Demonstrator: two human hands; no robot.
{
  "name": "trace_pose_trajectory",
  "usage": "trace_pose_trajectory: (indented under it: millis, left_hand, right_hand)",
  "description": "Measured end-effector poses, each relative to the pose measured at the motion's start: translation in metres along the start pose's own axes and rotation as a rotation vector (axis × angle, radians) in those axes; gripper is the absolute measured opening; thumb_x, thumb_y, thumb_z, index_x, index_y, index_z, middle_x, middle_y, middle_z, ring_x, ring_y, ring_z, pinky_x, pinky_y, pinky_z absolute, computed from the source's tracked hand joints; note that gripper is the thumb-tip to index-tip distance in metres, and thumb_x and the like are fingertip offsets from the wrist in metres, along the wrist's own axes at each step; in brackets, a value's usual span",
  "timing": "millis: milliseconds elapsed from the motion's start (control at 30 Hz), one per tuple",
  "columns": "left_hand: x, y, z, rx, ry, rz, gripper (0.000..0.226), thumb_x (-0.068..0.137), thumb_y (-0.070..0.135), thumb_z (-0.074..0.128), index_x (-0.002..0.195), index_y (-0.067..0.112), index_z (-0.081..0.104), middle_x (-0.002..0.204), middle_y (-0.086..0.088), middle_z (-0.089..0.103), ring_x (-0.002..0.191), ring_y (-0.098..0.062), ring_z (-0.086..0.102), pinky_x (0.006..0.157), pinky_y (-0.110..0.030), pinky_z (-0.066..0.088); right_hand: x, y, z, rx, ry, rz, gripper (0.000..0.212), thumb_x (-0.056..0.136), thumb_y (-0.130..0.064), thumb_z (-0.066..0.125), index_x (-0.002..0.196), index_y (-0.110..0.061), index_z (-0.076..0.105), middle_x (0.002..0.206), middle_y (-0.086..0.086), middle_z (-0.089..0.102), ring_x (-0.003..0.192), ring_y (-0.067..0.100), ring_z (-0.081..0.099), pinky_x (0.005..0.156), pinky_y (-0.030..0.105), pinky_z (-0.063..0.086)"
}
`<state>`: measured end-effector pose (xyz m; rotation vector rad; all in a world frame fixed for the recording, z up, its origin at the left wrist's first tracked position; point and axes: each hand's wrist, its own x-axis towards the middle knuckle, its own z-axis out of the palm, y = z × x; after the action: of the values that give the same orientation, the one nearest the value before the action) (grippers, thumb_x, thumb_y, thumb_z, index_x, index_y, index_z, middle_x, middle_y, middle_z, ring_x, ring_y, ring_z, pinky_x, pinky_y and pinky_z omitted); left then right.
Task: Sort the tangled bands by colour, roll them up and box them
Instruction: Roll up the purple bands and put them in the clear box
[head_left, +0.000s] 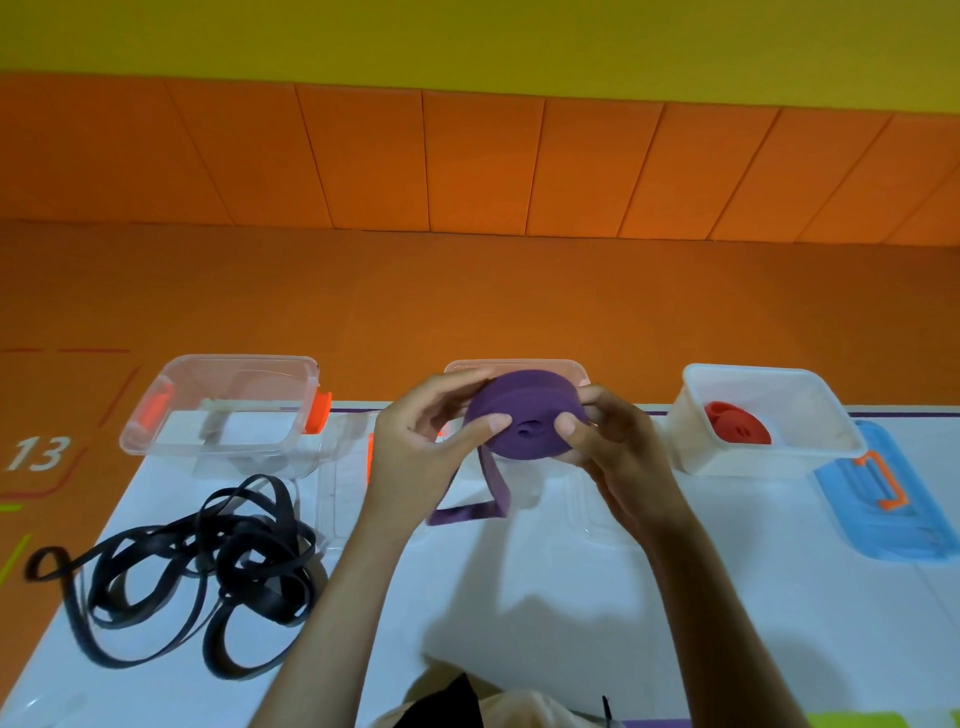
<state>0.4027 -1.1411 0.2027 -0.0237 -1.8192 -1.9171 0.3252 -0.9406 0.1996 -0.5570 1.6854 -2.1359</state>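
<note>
Head view: the red roll (737, 422) already lies in the right box (810, 395). The left hand (415, 447) and right hand (618, 447) curl their fingers (488, 423) round the purple roll (524, 415), held above the surface (571, 597) before the middle box (519, 362) (a short tail hangs unwound). The black bands (208, 561) lie tangled, unrolled; roughly halfway, I judge.

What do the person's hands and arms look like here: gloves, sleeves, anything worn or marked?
The left hand and right hand are bare, with no gloves, rings or watch showing. The left forearm and right forearm are uncovered down to the frame's lower edge, with no sleeve, strap or marking in view. At the bottom edge, a beige garment with a black piece shows.
</note>
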Motion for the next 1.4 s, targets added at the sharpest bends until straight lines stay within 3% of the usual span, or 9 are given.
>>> trace_pose_trajectory:
  millis: [200, 333, 467, 600, 700, 767, 1000, 1233, 1400]
  left_hand:
    - [-0.002, -0.002, 0.002, 0.083, 0.032, 0.021, 0.017, 0.075, 0.027, 0.091, 0.089, 0.03, 0.084, 0.11, 0.004, 0.081, 0.11, -0.022, 0.075, 0.096, -0.043, 0.06]
    - [-0.004, -0.004, 0.0, 0.128, -0.026, 0.008, 0.024, 0.078, 0.038, 0.09, 0.1, 0.04, 0.083, 0.111, 0.008, 0.08, 0.11, -0.018, 0.075, 0.096, -0.039, 0.061]
    - [-0.002, -0.005, -0.01, 0.173, -0.148, -0.019, 0.042, 0.083, 0.024, 0.088, 0.12, 0.042, 0.078, 0.118, 0.008, 0.076, 0.114, -0.021, 0.071, 0.098, -0.029, 0.056]
    - [0.001, -0.003, -0.012, 0.071, -0.06, -0.05, 0.039, 0.081, 0.01, 0.088, 0.111, 0.035, 0.081, 0.114, 0.004, 0.079, 0.109, -0.02, 0.074, 0.093, -0.026, 0.057]
    - [0.002, 0.002, -0.012, 0.049, -0.007, -0.014, 0.033, 0.08, 0.012, 0.089, 0.101, 0.036, 0.081, 0.107, 0.004, 0.08, 0.104, -0.018, 0.075, 0.09, -0.023, 0.057]
    - [0.003, 0.005, -0.009, 0.034, -0.015, -0.001, 0.031, 0.08, 0.015, 0.088, 0.099, 0.038, 0.082, 0.107, 0.005, 0.08, 0.105, -0.017, 0.075, 0.09, -0.023, 0.057]
    - [0.002, 0.002, 0.003, 0.059, -0.04, -0.011, 0.028, 0.085, 0.027, 0.084, 0.109, 0.042, 0.081, 0.117, 0.008, 0.078, 0.116, -0.016, 0.072, 0.097, -0.023, 0.055]
    - [0.002, -0.002, -0.006, 0.019, -0.053, -0.118, 0.037, 0.077, 0.029, 0.09, 0.111, 0.041, 0.08, 0.107, 0.005, 0.08, 0.098, -0.011, 0.074, 0.085, -0.019, 0.056]
    - [-0.003, -0.005, 0.005, -0.053, 0.031, -0.15, 0.03, 0.076, 0.025, 0.092, 0.102, 0.029, 0.078, 0.108, 0.0, 0.08, 0.102, -0.022, 0.077, 0.083, -0.027, 0.06]
  right_hand:
    - [-0.001, -0.003, -0.007, -0.155, -0.051, -0.002, 0.032, 0.088, -0.033, 0.079, 0.113, -0.015, 0.072, 0.107, 0.013, 0.078, 0.103, 0.032, 0.075, 0.08, 0.041, 0.063]
    - [0.001, -0.008, -0.005, -0.15, 0.042, -0.071, 0.023, 0.087, -0.035, 0.078, 0.106, -0.022, 0.076, 0.099, 0.01, 0.079, 0.094, 0.029, 0.077, 0.065, 0.031, 0.061]
    - [0.001, -0.001, -0.005, -0.009, 0.145, -0.024, 0.036, 0.08, -0.04, 0.087, 0.106, -0.016, 0.077, 0.107, 0.014, 0.076, 0.102, 0.035, 0.075, 0.072, 0.043, 0.064]
    - [-0.001, 0.004, -0.01, -0.028, 0.036, 0.05, 0.038, 0.082, -0.05, 0.086, 0.102, -0.018, 0.079, 0.097, 0.008, 0.078, 0.103, 0.029, 0.074, 0.085, 0.044, 0.061]
    - [0.0, 0.004, -0.014, -0.14, -0.049, 0.02, 0.042, 0.093, -0.041, 0.078, 0.127, -0.018, 0.073, 0.12, 0.011, 0.077, 0.118, 0.033, 0.07, 0.099, 0.054, 0.058]
    - [0.002, 0.0, -0.009, -0.126, -0.05, -0.044, 0.049, 0.094, -0.033, 0.078, 0.14, -0.022, 0.064, 0.131, 0.008, 0.073, 0.124, 0.033, 0.067, 0.096, 0.044, 0.061]
    - [0.009, -0.007, 0.005, -0.233, 0.098, -0.221, 0.031, 0.081, -0.03, 0.087, 0.108, -0.04, 0.076, 0.112, -0.002, 0.078, 0.1, 0.023, 0.077, 0.074, 0.031, 0.063]
    - [0.006, -0.006, 0.005, -0.2, 0.112, -0.199, 0.029, 0.079, -0.026, 0.086, 0.097, -0.025, 0.063, 0.105, 0.013, 0.071, 0.099, 0.034, 0.074, 0.071, 0.044, 0.062]
    - [0.008, -0.013, 0.009, -0.271, 0.104, -0.2, 0.035, 0.078, -0.027, 0.087, 0.1, -0.021, 0.06, 0.093, 0.002, 0.074, 0.088, 0.023, 0.076, 0.062, 0.026, 0.058]
